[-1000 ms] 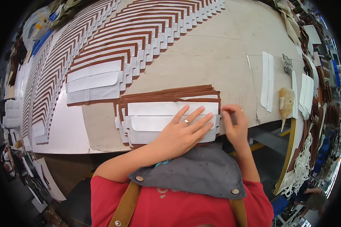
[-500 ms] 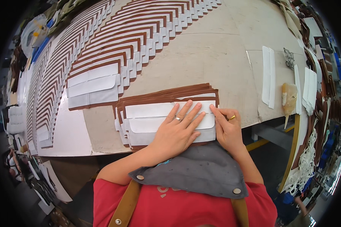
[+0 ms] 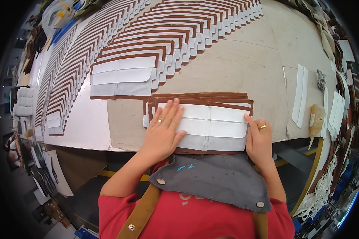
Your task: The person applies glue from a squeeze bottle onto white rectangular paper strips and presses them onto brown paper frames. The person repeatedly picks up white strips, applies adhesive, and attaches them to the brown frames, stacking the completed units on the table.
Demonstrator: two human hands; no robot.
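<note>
Both hands flat, fingers spread: left hand (image 3: 163, 129) and right hand (image 3: 258, 137) pressing white strip (image 3: 211, 121) ends.

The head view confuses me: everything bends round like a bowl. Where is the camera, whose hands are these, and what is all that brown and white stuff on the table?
The camera sits on a person's head and looks down, so you see their own arms coming in from the bottom edge. Its very wide lens bends straight edges near the rim; the table is really flat.

No machine is at work here, only two bare hands. The left hand lies flat, fingers spread, on a white strip that tops a stack of brown pieces. The right hand presses the strip's right end with a fingertip. Nothing is lifted; both hands only press down.

Farther back, long rows of brown-and-white pieces overlap like fallen dominoes. A finished-looking piece lies apart on the left, and spare white strips on the right. The grey flap below is the person's apron.
</note>
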